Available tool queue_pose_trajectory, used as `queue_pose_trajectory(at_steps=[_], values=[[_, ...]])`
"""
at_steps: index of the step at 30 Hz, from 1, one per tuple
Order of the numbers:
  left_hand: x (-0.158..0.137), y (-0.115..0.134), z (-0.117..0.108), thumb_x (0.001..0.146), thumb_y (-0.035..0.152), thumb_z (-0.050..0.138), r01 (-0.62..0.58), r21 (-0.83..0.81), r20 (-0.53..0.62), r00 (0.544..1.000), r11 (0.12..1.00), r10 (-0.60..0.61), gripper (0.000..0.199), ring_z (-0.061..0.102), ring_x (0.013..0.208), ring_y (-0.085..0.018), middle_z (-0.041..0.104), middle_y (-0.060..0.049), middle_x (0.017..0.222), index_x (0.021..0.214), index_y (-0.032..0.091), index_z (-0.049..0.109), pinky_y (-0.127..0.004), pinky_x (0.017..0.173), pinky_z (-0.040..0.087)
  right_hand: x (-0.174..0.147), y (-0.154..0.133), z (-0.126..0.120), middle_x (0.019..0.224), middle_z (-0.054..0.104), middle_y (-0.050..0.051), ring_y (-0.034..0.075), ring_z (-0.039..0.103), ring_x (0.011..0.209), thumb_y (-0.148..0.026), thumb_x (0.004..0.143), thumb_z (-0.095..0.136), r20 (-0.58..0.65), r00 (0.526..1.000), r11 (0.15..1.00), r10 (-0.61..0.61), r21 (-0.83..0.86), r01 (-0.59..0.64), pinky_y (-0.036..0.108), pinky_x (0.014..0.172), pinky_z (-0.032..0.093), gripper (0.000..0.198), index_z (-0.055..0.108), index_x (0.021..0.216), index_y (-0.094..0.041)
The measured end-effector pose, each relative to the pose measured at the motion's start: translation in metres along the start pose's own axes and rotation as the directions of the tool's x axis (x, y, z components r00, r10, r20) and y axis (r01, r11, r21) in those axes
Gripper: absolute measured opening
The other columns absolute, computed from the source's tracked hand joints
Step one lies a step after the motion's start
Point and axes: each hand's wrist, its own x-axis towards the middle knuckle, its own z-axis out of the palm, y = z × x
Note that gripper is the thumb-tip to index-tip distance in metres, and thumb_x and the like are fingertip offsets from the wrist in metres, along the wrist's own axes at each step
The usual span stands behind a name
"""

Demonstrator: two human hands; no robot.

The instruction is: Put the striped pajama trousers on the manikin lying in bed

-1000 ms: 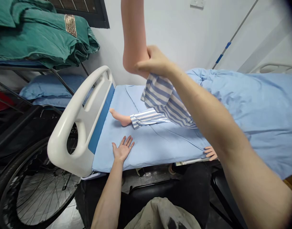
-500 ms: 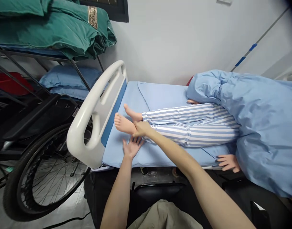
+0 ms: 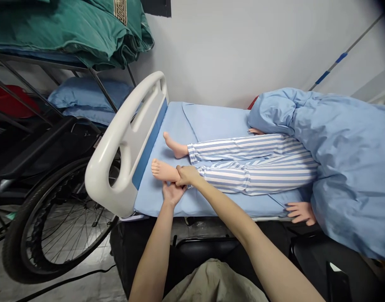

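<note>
A manikin in blue-and-white striped trousers (image 3: 230, 174) lies on a bed with light-blue sheets. My right hand (image 3: 188, 175) is wrapped over the ankle of its near leg, by the trouser cuff. Palm up, my left hand (image 3: 173, 193) cups the underside of the near foot (image 3: 163, 171) around the heel; its fingertips are partly hidden there. The far foot (image 3: 175, 145) rests on the sheet, apart from the near one and untouched by either hand.
A white footboard (image 3: 123, 142) rises left of the feet, with a wheelchair wheel (image 3: 63, 222) beside it. A blue quilt (image 3: 343, 159) covers the upper body; one manikin hand (image 3: 302, 213) shows at the near edge. Green bedding (image 3: 94, 33) lies on a rack.
The near foot has moved toward me, away from the far foot, with my right hand on its ankle. My left hand has come up against its underside, its fingers now less visible.
</note>
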Motion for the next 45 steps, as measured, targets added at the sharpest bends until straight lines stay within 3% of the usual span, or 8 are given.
queue_pose_trajectory(at_steps=[7, 10, 20, 25, 29, 32, 36, 45], values=[[-0.009, 0.000, 0.007, 0.096, 0.056, 0.038, -0.019, 0.002, -0.049, 0.999, 1.000, 0.019, 0.046, 0.064, 0.101, -0.027, 0.072, -0.011, 0.114, 0.106, 0.023, 0.069, -0.043, 0.088, 0.051, 0.001, 0.002, 0.009, 0.109, 0.072, 0.013, 0.030, 0.071, 0.093, -0.051, 0.074, 0.066, -0.041, 0.997, 0.997, -0.061, -0.056, 0.059, 0.033, 0.073, 0.051, 0.057, 0.054, 0.118, -0.016], [-0.009, 0.000, 0.007, 0.096, 0.055, 0.037, -0.028, 0.009, -0.052, 0.998, 1.000, 0.028, 0.046, 0.064, 0.102, -0.028, 0.072, -0.011, 0.113, 0.105, 0.023, 0.069, -0.043, 0.087, 0.051, 0.002, 0.003, 0.013, 0.108, 0.072, 0.013, 0.030, 0.071, 0.092, -0.051, 0.075, 0.065, -0.057, 0.996, 0.995, -0.073, -0.069, 0.069, 0.034, 0.072, 0.051, 0.056, 0.055, 0.118, -0.016], [0.001, 0.002, -0.002, 0.093, 0.052, 0.043, -0.029, 0.009, 0.065, 0.998, 1.000, 0.029, 0.052, 0.061, 0.118, -0.030, 0.067, -0.012, 0.131, 0.134, 0.023, 0.060, -0.048, 0.096, 0.048, 0.007, 0.005, 0.019, 0.103, 0.072, 0.013, 0.028, 0.070, 0.085, -0.056, 0.076, 0.064, -0.039, 0.999, 0.999, -0.028, -0.020, 0.028, 0.036, 0.075, 0.052, 0.059, 0.052, 0.118, -0.016], [0.001, 0.004, -0.001, 0.095, 0.051, 0.037, -0.029, 0.044, 0.089, 0.996, 0.999, 0.025, 0.050, 0.062, 0.117, -0.030, 0.066, -0.010, 0.132, 0.126, 0.024, 0.065, -0.048, 0.095, 0.050, 0.000, 0.001, 0.011, 0.108, 0.071, 0.012, 0.028, 0.069, 0.095, -0.051, 0.081, 0.065, -0.056, 0.995, 0.997, -0.078, -0.007, 0.077, 0.037, 0.081, 0.054, 0.053, 0.054, 0.119, -0.014], [0.004, 0.004, 0.001, 0.093, 0.052, 0.038, -0.010, 0.051, 0.021, 1.000, 0.999, 0.008, 0.052, 0.066, 0.109, -0.031, 0.069, -0.016, 0.122, 0.119, 0.017, 0.067, -0.047, 0.088, 0.054, -0.017, 0.023, 0.000, 0.124, 0.068, 0.014, 0.028, 0.065, 0.112, -0.046, 0.091, 0.059, -0.216, 0.965, 0.988, -0.151, 0.006, 0.156, 0.038, 0.093, 0.051, 0.051, 0.055, 0.130, -0.013], [0.008, 0.004, 0.000, 0.089, 0.053, 0.043, -0.001, 0.019, 0.023, 1.000, 1.000, 0.001, 0.055, 0.065, 0.115, -0.034, 0.068, -0.019, 0.125, 0.121, 0.015, 0.066, -0.052, 0.092, 0.053, -0.037, 0.054, -0.004, 0.129, 0.065, 0.016, 0.028, 0.061, 0.119, -0.041, 0.097, 0.055, -0.343, 0.932, 0.992, -0.119, 0.008, 0.130, 0.039, 0.101, 0.047, 0.049, 0.054, 0.136, -0.011], [0.013, 0.004, -0.003, 0.088, 0.051, 0.046, -0.024, 0.003, 0.016, 1.000, 1.000, 0.024, 0.053, 0.063, 0.118, -0.035, 0.068, -0.019, 0.127, 0.122, 0.016, 0.066, -0.054, 0.093, 0.054, -0.057, 0.078, 0.008, 0.132, 0.064, 0.013, 0.027, 0.060, 0.121, -0.048, 0.097, 0.057, -0.335, 0.935, 0.993, -0.118, -0.012, 0.121, 0.040, 0.101, 0.044, 0.051, 0.056, 0.138, -0.018], [0.010, 0.002, -0.003, 0.090, 0.049, 0.047, -0.019, -0.045, 0.106, 0.994, 0.999, 0.023, 0.057, 0.065, 0.114, -0.030, 0.065, -0.019, 0.132, 0.136, 0.017, 0.058, -0.045, 0.089, 0.056, -0.030, 0.028, 0.039, 0.134, 0.064, 0.007, 0.023, 0.060, 0.118, -0.037, 0.102, 0.046, -0.347, 0.931, 0.994, -0.110, -0.028, 0.106, 0.040, 0.099, 0.041, 0.045, 0.051, 0.145, -0.025]])
